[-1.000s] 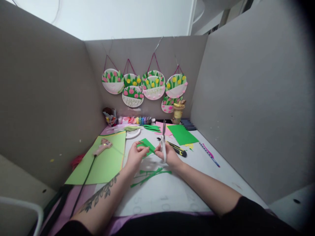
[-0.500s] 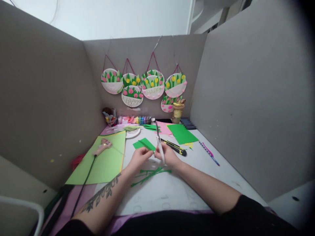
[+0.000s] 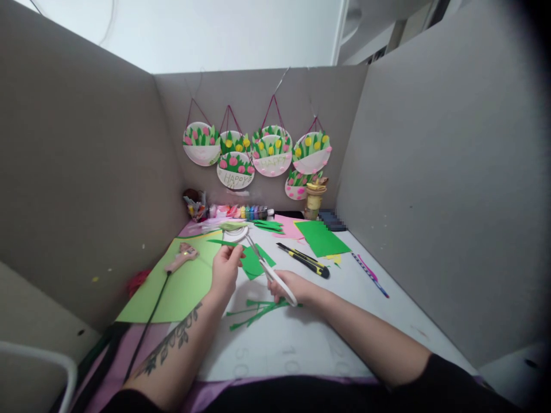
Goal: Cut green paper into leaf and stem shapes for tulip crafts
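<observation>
My left hand pinches a narrow green paper leaf, whose pointed end sticks out to the left over the light green sheet. In my right hand is a pair of white-handled scissors, blades angled up and to the left toward my left hand. Behind the blades a square of green paper lies on the white table. Thin green paper strips are piled on the table below my hands. A black and yellow utility knife rests just beyond my right hand.
A pink glue gun with a cord lies on light green sheets at left. Dark green paper, pink paper and a pen are on the right. Paint bottles line the back, below hanging paper-plate baskets.
My hands have moved apart: the left went left with the green leaf, the right came down slightly with the scissors. The scissors now tilt to the left. The view has shifted a little.
</observation>
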### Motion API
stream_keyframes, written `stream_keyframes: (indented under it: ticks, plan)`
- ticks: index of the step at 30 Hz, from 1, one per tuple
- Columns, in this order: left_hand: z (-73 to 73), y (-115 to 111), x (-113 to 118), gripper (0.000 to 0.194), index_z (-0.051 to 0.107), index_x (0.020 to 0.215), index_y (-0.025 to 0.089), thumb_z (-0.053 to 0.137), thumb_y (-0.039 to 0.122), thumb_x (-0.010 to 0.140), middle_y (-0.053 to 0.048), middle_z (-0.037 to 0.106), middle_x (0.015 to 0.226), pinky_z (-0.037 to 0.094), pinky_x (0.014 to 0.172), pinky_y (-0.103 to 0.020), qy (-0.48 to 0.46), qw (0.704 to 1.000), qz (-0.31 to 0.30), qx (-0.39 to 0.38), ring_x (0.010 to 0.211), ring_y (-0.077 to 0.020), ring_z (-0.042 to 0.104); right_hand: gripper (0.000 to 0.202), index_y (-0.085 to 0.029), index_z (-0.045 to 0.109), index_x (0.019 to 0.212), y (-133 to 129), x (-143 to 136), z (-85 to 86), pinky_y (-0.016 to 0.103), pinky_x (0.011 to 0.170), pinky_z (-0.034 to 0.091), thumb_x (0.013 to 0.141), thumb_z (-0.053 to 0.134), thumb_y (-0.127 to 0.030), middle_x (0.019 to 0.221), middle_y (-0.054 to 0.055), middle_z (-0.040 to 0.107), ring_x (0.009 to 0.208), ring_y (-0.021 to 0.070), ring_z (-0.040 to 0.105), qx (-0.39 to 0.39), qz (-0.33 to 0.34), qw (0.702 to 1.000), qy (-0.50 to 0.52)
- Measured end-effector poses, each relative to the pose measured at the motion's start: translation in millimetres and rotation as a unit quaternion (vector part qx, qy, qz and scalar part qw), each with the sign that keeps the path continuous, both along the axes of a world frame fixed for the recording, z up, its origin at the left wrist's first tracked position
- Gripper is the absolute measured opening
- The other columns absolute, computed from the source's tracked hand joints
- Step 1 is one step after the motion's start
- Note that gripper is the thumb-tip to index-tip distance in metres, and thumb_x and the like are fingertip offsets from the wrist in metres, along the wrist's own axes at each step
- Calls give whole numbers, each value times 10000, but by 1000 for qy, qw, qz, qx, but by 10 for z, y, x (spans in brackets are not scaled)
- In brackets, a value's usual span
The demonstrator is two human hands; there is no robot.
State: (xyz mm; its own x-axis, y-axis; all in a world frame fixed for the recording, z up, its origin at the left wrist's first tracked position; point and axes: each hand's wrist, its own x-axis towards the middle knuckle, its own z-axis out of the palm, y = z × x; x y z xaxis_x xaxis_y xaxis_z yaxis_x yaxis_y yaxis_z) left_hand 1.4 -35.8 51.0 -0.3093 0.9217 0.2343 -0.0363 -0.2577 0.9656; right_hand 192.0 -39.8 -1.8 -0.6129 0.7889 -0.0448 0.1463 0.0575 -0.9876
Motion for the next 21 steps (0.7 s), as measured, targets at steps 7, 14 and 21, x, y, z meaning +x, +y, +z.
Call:
stream_keyframes:
  ticks: [7, 14, 21]
  plan:
    - [-54, 9, 22, 287, 576, 700, 150, 674, 421, 705, -21, 618, 643, 443, 538, -240, -8, 1000, -22, -3, 610, -137, 567, 138, -179, 525, 731, -11, -24, -30, 241, 515, 470, 604, 573, -207, 641, -37, 548, 550, 132, 578, -19, -2, 1000, -23]
    - [-86, 22, 37, 297, 584, 713, 146, 675, 429, 703, -30, 637, 651, 452, 538, -246, -2, 1000, -24, -9, 610, -144, 579, 104, -175, 543, 742, -9, -34, -46, 221, 488, 468, 644, 558, -207, 639, -41, 544, 522, 113, 564, -3, 1, 999, -43]
    - [-83, 20, 40, 284, 594, 720, 145, 679, 416, 706, -28, 641, 651, 450, 536, -243, -2, 1000, -25, -8, 616, -148, 594, 97, -181, 533, 724, -17, -41, -17, 220, 480, 461, 643, 575, -213, 611, -44, 532, 521, 117, 560, -2, -5, 999, -48]
